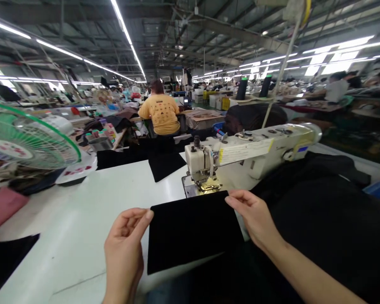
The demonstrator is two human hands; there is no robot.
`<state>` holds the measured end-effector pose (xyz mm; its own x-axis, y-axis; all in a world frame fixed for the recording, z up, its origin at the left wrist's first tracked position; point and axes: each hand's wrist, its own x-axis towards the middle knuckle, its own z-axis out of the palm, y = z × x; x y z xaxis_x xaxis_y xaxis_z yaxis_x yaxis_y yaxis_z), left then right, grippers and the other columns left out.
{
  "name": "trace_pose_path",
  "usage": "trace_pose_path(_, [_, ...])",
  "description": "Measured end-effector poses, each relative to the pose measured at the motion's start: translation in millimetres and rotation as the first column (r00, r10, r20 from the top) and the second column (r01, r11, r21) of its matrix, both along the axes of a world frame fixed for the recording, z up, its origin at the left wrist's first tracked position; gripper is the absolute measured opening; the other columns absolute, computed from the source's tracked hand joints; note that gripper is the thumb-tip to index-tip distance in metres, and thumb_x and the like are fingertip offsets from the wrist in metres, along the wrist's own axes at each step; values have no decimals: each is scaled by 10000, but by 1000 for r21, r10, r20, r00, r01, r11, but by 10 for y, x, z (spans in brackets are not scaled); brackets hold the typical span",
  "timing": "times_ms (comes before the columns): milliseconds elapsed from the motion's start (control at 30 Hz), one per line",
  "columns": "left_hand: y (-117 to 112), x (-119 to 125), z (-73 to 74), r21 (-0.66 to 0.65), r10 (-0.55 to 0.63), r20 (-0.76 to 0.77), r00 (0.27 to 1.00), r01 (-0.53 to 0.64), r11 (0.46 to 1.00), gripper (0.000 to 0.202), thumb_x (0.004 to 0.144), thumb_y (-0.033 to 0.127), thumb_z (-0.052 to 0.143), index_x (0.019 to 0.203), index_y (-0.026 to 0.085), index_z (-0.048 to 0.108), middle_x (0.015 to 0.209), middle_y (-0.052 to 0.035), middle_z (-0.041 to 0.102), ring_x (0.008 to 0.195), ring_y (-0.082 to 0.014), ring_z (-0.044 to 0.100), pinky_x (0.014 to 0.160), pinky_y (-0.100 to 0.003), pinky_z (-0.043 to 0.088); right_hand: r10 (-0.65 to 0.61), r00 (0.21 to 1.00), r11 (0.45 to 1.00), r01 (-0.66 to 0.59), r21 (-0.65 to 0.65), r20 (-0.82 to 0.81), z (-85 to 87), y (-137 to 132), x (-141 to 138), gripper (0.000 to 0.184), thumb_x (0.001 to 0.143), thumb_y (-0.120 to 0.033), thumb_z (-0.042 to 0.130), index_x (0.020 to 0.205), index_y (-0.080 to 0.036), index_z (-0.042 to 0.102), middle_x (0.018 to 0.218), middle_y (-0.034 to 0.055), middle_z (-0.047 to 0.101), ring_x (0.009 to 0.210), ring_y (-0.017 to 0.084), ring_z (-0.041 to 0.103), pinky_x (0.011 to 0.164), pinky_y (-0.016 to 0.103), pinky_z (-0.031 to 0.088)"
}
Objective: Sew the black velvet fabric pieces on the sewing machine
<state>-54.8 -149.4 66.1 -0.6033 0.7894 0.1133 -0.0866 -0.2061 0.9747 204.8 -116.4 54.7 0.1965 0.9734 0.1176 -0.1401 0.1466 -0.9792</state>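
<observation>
The left hand (125,245) and right hand (256,215) each pinch a far corner of the cloth (193,232) between fingers (144,223), likely to hold that edge straight near the machine (240,152).

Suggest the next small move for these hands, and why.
Probably ease the black cloth forward toward the sewing machine's needle area: the left hand and right hand pinch its two far corners, and in this view its far edge lies just short of the presser foot.
</observation>
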Motion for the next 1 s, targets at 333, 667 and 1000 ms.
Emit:
trace_pose_path(333, [-78, 35, -19, -2, 4, -33, 999, -4, 1000, 268, 609, 265, 843, 774, 211, 639, 800, 16, 685, 844, -150, 653, 816, -255, 527, 39, 997, 999, -41, -29, -64, 40, 19, -4, 303, 642, -416, 856, 731, -191, 674, 725, -2, 661, 696, 149, 598, 691, 276, 497])
trace_pose_path(667, [437, -229, 743, -154, -244, -830, 501, 214, 965, 77, 780, 283, 657, 800, 213, 630, 748, 19, 642, 719, -171, 586, 728, -290, 464, 361, 776, 878, -470, 92, 517, 68, -487, -69, 74, 849, -171, 590, 829, -231, 552, 795, -16, 584, 758, 150, 564, 721, 271, 474])
trace_pose_path(1000, [1293, 451, -617, -418, -588, -751, 300, 472, 776, 143, 724, 98, 585, 673, 208, 510, 679, 20, 582, 658, -150, 550, 640, -262, 441, 246, 472, 736, -659, 153, 847, -752, -550, 89, 235, 899, -22, 488, 1018, -174, 621, 947, 78, 701, 865, 209, 659, 781, 326, 530])
